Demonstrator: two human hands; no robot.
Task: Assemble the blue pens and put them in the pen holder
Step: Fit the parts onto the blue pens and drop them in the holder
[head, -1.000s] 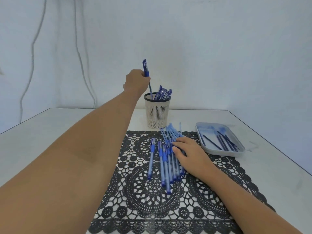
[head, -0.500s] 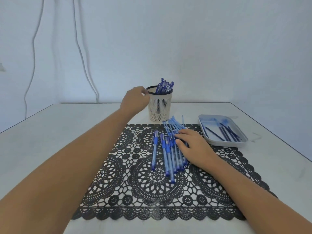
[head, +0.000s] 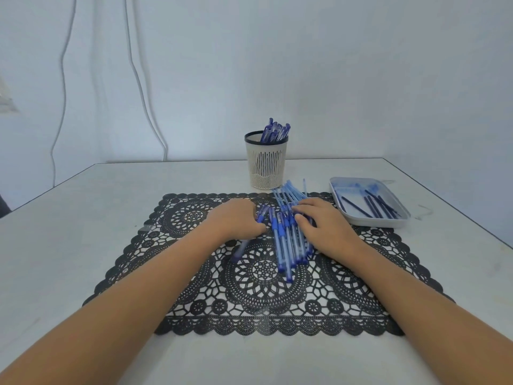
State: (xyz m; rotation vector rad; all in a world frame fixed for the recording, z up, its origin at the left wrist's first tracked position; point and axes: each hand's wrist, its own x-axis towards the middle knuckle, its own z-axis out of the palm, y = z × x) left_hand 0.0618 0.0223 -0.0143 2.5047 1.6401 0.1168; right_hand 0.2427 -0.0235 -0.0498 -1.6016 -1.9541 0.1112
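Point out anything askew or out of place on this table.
Nothing is spilled or broken. Only one pen lies slanted on the mat, angled away from the pile under the right hand; the left hand holds it.

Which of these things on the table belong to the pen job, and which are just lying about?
For the job: pen holder, finished pens standing in it, loose pens, tray, dark refills in it.
Just lying about: black lace mat, wall cables.
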